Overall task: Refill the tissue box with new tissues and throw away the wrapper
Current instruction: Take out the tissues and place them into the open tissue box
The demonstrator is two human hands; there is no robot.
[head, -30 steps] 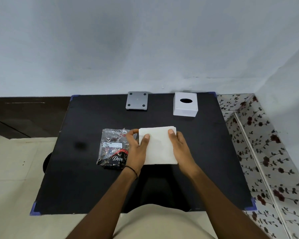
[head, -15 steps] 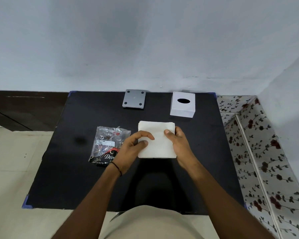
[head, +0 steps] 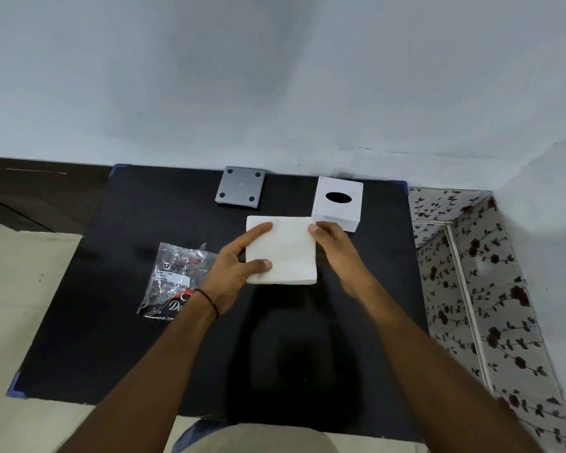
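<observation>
A square stack of white tissues (head: 285,248) is held above the middle of the black table (head: 128,338). My left hand (head: 232,268) grips its left edge, thumb on top near the front corner. My right hand (head: 335,248) holds the right edge, thumb on the far right corner. The white tissue box (head: 339,202), with a dark oval slot on top, stands at the back right, just beyond the stack. The empty clear-and-black plastic wrapper (head: 174,279) lies flat to the left of my left hand.
A grey square plate with four round feet (head: 240,188) lies at the back centre of the table, left of the box. A wall runs right behind the table. A flower-patterned surface (head: 477,289) borders the table's right side.
Both hands have carried the tissue stack away from me and a little to the right, toward the tissue box. The wrapper stays where it lay.
</observation>
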